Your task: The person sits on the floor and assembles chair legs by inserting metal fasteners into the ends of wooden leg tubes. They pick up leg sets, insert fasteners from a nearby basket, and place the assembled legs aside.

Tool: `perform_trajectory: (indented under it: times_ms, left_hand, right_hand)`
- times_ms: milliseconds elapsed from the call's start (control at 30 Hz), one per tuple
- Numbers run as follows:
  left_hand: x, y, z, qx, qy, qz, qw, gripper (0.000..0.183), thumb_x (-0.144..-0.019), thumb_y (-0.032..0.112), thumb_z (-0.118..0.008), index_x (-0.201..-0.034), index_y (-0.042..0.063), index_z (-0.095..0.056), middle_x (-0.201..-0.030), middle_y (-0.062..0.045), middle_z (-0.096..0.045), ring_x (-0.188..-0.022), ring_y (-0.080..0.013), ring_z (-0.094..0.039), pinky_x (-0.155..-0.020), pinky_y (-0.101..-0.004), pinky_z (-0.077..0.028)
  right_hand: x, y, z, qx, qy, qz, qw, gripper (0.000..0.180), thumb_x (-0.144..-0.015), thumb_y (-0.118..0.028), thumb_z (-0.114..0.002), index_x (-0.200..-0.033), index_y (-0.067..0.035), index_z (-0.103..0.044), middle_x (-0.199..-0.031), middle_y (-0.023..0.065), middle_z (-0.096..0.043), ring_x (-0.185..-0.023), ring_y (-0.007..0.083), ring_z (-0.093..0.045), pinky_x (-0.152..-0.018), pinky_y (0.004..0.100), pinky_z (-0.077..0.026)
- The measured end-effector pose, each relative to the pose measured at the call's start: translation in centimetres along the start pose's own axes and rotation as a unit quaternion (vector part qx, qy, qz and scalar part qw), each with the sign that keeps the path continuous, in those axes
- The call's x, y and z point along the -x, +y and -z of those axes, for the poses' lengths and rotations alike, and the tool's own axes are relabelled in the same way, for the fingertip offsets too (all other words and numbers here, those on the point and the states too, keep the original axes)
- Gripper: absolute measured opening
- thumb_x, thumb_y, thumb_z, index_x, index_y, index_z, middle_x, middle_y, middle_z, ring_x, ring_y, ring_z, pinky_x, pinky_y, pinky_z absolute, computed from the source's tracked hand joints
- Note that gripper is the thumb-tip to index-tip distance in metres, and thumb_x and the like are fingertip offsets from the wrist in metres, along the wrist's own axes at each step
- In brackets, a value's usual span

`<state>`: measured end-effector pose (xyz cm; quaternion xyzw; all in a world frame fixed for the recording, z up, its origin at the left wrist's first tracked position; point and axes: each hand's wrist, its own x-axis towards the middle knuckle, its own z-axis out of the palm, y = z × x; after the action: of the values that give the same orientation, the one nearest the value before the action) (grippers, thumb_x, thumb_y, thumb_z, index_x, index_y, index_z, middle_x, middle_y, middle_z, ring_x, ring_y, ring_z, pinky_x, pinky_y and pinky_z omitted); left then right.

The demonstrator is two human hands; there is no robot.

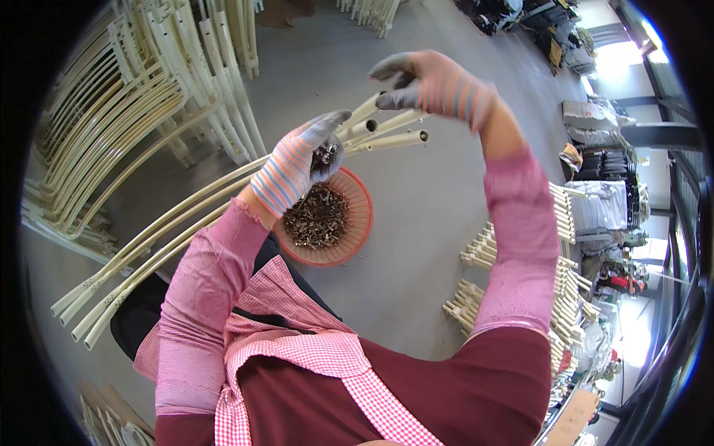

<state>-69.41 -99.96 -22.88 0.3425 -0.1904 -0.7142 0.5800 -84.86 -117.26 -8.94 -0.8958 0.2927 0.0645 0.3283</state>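
Note:
My left hand (304,156), in a striped glove with grey palm, is closed around a clump of small metal fasteners (324,155). It is held over several curved cream metal tubes (189,208), which run from the lower left to the upper middle. My right hand (427,86), gloved alike and slightly blurred, hovers above the open tube ends (415,137); its fingers are curled apart and nothing shows between them. Below my left hand, a red plastic basket (362,223) on the floor holds many small metal fasteners (318,220).
Bent cream tube frames (128,106) stand stacked at the left. More cream tube parts (563,295) lie piled at the right. Wrapped bundles (599,203) line the far right side, where a person in red (622,283) is visible far off.

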Motion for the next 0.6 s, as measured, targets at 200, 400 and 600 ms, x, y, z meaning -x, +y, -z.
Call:
perform_trajectory:
  times_ms: [200, 400, 600]
  left_hand:
    - [2.7, -1.6, -0.6, 0.07, -0.029, 0.003, 0.997, 0.06, -0.098, 0.056, -0.056, -0.136, 0.008, -0.06, -0.098, 0.001, -0.069, -0.078, -0.0048, -0.061, -0.059, -0.0139, -0.045]
    - [4.9, -2.2, -1.5, 0.078, -0.026, 0.008, 0.997, 0.061, -0.099, 0.056, -0.054, -0.138, 0.009, -0.057, -0.116, -0.005, -0.068, -0.091, -0.0092, -0.065, -0.061, -0.0172, -0.048]
    - [6.1, -2.9, -2.3, 0.25, -0.052, 0.068, 0.965, 0.049, -0.105, 0.044, -0.046, -0.124, 0.003, -0.064, -0.102, -0.006, -0.07, -0.083, -0.0147, -0.067, -0.065, -0.0277, -0.06]
  right_hand:
    - [7.3, -5.3, -10.1, -0.076, 0.128, 0.057, 0.987, 0.03, -0.083, -0.013, -0.079, -0.109, 0.001, -0.071, -0.099, 0.0088, -0.07, -0.09, 0.0154, -0.067, -0.078, 0.0295, -0.054]
    - [8.0, -6.5, -13.5, -0.168, 0.195, 0.081, 0.963, 0.023, -0.08, -0.008, -0.075, -0.103, -0.004, -0.074, -0.097, 0.0147, -0.069, -0.088, 0.0288, -0.067, -0.08, 0.0345, -0.054]
    - [8.9, -6.4, -15.4, -0.097, 0.295, 0.1, 0.945, 0.019, -0.079, -0.003, -0.074, -0.098, -0.004, -0.074, -0.089, 0.0131, -0.068, -0.075, 0.0297, -0.067, -0.068, 0.0346, -0.055]
